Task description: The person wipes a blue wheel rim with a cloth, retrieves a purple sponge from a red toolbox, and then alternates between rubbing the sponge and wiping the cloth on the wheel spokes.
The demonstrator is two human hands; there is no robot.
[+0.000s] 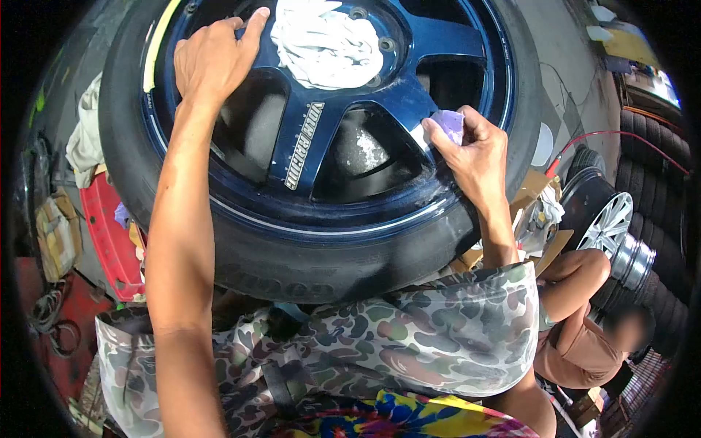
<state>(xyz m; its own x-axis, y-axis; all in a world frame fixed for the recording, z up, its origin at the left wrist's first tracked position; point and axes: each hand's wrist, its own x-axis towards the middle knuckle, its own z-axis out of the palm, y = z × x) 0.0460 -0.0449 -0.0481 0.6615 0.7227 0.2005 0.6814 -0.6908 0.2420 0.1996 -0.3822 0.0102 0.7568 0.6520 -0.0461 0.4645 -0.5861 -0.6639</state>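
Blue metal wheel in black rubber tyre, face up beyond camouflage shorts. Likely heavy, stiff, paint scratchable; grip at tread. Right hand pinches purple, probably soft pad near rim's right edge. Left hand, apparently empty, rests upper left. Crumpled white cloth obstructs hub.

The only view comes from a camera worn on the person's head, facing forward and steeply down; it looks from close above both the left hand and the right hand, with the wheel beneath them.
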